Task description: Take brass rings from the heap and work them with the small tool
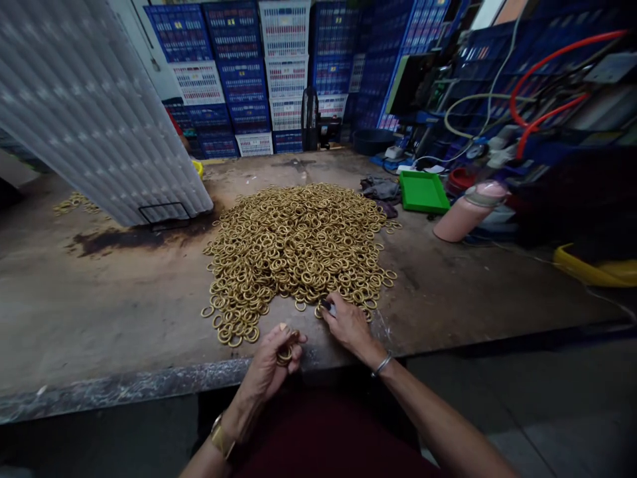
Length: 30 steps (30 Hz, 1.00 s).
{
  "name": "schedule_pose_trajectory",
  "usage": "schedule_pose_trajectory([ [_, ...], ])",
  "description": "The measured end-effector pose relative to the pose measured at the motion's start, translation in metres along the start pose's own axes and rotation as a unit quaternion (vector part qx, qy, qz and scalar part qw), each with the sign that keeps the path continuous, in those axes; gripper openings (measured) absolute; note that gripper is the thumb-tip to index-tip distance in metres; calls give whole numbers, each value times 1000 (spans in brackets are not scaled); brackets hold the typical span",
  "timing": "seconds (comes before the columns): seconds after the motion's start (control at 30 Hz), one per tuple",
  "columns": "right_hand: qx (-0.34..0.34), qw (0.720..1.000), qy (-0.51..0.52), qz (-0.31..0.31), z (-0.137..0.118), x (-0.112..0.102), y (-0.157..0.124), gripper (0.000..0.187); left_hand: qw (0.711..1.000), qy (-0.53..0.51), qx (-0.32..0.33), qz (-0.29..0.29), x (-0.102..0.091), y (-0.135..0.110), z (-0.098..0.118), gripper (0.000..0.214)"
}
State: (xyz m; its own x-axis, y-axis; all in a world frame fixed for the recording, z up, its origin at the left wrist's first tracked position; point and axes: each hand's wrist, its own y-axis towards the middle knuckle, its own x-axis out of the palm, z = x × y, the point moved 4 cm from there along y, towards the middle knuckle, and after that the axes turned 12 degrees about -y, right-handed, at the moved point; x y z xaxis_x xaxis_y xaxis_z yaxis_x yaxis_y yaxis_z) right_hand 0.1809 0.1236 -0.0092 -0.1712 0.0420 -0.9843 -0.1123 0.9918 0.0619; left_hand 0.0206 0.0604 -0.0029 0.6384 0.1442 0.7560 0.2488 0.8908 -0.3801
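A large heap of brass-coloured metal rings (pixel 298 239) lies on the worktable (pixel 164 312). My left hand (pixel 273 358), with a gold watch on its wrist, is curled around a few brass rings (pixel 284 356) in front of the heap, over the table's front edge. At the heap's near edge, my right hand (pixel 348 325) reaches down with its fingers drawn together. Something dark (pixel 326 305) shows at its fingertips, and a ring (pixel 318 311) lies right beside them. Whether these fingers grip a ring is hidden.
A tall stack of translucent ribbed sheets (pixel 104 119) leans at left near a black wire stand (pixel 164 214). To the right are a green tray (pixel 424 191), a dark cloth (pixel 381 189) and a pink cylinder (pixel 465 214) beside hoses. Blue and white crates (pixel 286 73) line the back.
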Motion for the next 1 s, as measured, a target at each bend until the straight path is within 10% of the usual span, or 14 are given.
schedule_pose_trajectory([
  [0.5, -29, 995, 77, 54, -4, 1, 3, 8, 997, -63, -42, 32, -16, 6, -5, 25],
  [0.83, -179, 952, 234, 87, -34, -12, -4, 10, 971, 204, 102, 72, -8, 20, 5, 36],
  [1.0, -118, 938, 325, 5, -44, -9, -3, 6, 949, 281, 122, 69, -8, 19, 9, 28],
])
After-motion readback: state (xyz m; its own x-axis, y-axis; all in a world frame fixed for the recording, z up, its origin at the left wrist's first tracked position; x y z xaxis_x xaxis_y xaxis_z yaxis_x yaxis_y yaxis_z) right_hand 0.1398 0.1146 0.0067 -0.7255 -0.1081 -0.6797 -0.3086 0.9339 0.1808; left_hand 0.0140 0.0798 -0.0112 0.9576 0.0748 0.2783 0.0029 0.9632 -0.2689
